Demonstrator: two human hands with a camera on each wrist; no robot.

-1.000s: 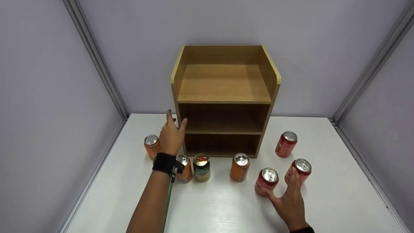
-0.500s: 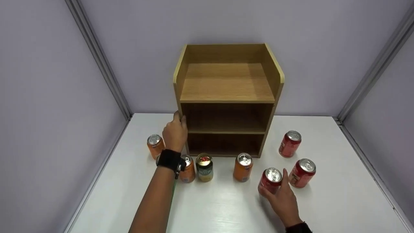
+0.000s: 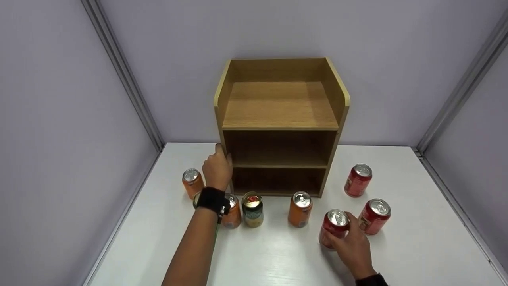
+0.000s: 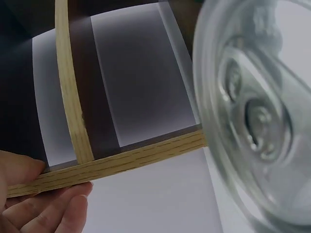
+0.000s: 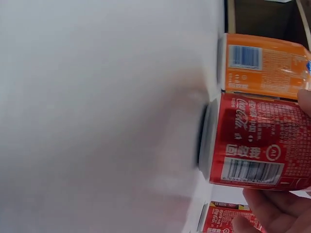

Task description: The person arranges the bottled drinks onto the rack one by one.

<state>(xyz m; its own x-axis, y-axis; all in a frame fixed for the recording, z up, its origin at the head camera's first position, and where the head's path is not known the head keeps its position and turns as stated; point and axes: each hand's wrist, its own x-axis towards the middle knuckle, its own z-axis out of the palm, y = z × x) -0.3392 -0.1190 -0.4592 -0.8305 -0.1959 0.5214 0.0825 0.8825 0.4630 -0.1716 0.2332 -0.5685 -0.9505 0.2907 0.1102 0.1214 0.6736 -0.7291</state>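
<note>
My left hand (image 3: 217, 170) grips the left side panel of a small wooden shelf unit (image 3: 279, 105). In the left wrist view, the thumb lies on the inner side of the panel's front edge (image 4: 141, 156) and the fingers on the outer side. My right hand (image 3: 352, 251) holds a red Coca-Cola can (image 5: 257, 141) round its side, thumb on the left and fingers on the right. The can stands upright, its base close to the white table. A second red can (image 3: 374, 216) is just right of those fingers, and a third (image 3: 358, 180) stands farther back.
An orange can (image 3: 300, 209) stands before the shelf. Left of it are a dark green and gold can (image 3: 253, 209) and another orange can (image 3: 233, 214). One more orange can (image 3: 193, 183) stands far left; a can beside it is mostly hidden by the left wrist. Walls enclose the white table (image 3: 262, 262).
My left hand has closed from a spread pose onto the shelf's side panel. My right hand has moved from between two red cans to grip the nearer left one.
</note>
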